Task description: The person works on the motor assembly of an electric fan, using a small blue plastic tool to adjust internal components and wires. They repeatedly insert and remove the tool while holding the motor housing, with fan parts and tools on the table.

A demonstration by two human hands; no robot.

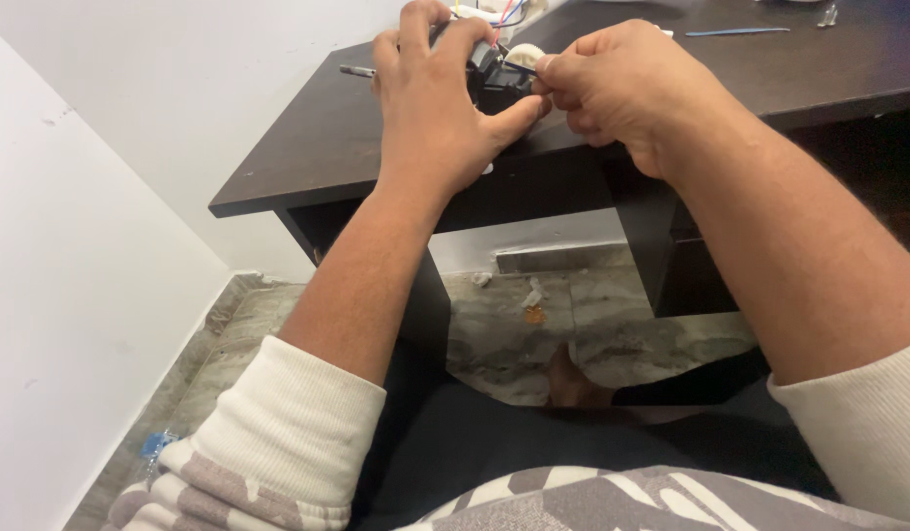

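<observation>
Where fingers overlap, a small black part, mostly hidden, clamped between left hand and right hand.

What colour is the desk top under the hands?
Dark brown, nearly black; the desk top shows best in the head view.

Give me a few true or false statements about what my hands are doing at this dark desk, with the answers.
1. Both hands grip one small black part. True.
2. The left hand rests flat on the floor. False: it is raised at the desk edge, wrapped round the part.
3. A thin blue tool lies on the desk beyond the right hand. True.
4. The desk is white. False: it is dark brown.
</observation>
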